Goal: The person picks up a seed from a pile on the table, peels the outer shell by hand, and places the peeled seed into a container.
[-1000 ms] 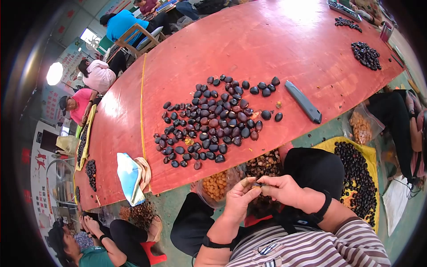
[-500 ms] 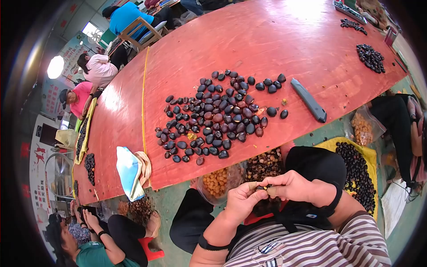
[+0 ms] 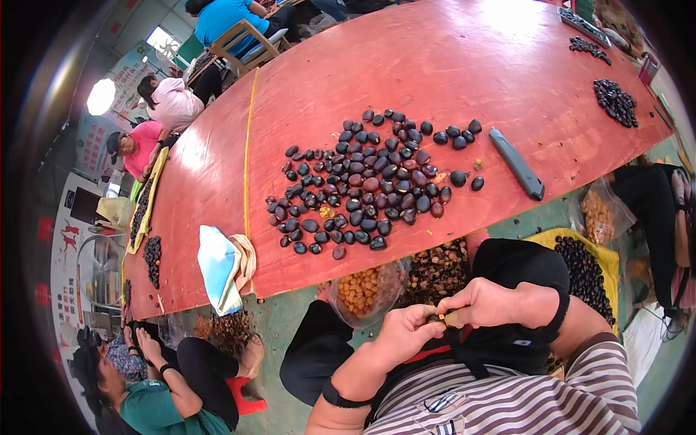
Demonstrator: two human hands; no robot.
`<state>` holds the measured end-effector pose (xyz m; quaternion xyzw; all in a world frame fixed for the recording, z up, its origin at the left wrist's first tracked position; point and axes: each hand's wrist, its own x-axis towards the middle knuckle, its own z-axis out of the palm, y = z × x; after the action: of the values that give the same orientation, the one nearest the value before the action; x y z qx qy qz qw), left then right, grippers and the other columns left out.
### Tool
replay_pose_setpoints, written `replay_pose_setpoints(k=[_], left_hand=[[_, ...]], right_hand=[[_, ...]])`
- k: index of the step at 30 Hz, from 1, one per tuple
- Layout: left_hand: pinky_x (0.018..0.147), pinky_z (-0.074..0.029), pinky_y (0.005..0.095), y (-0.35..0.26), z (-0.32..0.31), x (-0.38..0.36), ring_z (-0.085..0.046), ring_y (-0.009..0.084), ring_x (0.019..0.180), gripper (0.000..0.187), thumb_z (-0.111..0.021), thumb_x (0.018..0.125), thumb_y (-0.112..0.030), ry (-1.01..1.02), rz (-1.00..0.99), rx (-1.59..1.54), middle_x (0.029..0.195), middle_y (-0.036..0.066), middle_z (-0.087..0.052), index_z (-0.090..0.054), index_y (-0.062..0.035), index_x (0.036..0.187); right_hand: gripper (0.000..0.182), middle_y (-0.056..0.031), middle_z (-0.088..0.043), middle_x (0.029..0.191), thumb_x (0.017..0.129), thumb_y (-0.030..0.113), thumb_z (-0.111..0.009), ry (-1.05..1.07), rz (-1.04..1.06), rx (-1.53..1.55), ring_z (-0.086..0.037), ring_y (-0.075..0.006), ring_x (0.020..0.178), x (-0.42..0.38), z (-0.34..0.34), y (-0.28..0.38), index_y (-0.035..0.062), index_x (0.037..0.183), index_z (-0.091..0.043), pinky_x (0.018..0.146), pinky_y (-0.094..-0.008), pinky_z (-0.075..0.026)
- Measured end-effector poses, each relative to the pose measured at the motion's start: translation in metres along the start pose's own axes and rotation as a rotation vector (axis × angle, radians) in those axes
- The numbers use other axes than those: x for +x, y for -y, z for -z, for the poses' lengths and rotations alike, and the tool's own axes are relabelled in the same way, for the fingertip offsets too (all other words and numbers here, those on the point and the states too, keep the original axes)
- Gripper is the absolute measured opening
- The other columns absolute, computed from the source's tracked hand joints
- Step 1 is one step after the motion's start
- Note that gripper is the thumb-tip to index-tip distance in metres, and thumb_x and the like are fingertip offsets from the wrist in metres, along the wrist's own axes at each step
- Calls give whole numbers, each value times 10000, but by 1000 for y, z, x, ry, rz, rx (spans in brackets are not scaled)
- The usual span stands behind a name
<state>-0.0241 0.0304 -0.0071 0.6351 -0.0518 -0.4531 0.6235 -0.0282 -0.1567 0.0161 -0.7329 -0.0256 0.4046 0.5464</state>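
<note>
My left hand [image 3: 400,337] is closed in a pinch on a small dark nut [image 3: 434,318] with a yellow spot showing. My right hand [image 3: 484,303] meets it over my lap, fingers closed around a small tan piece [image 3: 454,319] that I cannot make out; it touches the nut. Below the table edge, just beyond my hands, are a clear bag of peeled yellow-orange kernels [image 3: 360,291] and a heap of brown shells [image 3: 439,272]. Many dark nuts [image 3: 362,181] lie spread on the red table [image 3: 319,87] in front of me.
A grey utility knife [image 3: 517,164] lies right of the nuts. A blue-and-white cloth item [image 3: 220,268] sits at the table's near left edge. Dark nuts on a yellow cloth [image 3: 612,268] are at my right. A person in green [image 3: 159,409] sits at left; others sit around the table.
The view has shifted slightly, so the table things appear a little further right. My hands stay together at the nut, their fingers slightly repositioned, and more of its yellow shows.
</note>
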Motion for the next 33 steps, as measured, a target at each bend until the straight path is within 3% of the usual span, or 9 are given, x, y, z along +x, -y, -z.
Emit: replay_pose_setpoints(k=[4,17,23,28,33], left_hand=[[652,-434,189,-8,-1,-1,-544,78,727,269,-583,713,14,-18,74,58,838,53,-587,-520,27,974],[737,-436,252,12,21,2,-560,150,810,234,-583,673,78,-58,54,-358,867,84,-583,-543,-14,884],[745,-439,255,19,27,-4,-558,155,823,256,-588,704,7,-43,-6,-330,888,76,-579,-536,-17,954],[755,-449,259,15,28,-7,-561,158,823,272,-553,760,-81,-72,30,-490,913,75,-573,-515,-9,1019],[749,-454,256,11,20,-8,-562,170,829,305,-554,765,-97,-158,-91,-425,936,83,-564,-491,2,1047]], right_hand=[[253,-6,-521,586,728,155,-567,39,20,-71,-441,-71,502,5,0,-2,108,975,-587,474,-217,-376],[224,26,-499,587,751,137,-546,-45,62,192,-387,-39,441,22,-17,-5,112,970,-586,407,-188,-351],[230,33,-497,594,760,152,-539,-36,41,293,-398,-32,446,24,-24,-3,111,984,-575,409,-174,-358],[244,14,-511,614,769,143,-526,-86,45,358,-414,-35,448,27,-29,-6,93,1006,-559,401,-168,-357],[236,-10,-519,623,776,123,-528,-108,55,661,-438,-44,452,33,-31,-12,50,1000,-550,390,-160,-349]])
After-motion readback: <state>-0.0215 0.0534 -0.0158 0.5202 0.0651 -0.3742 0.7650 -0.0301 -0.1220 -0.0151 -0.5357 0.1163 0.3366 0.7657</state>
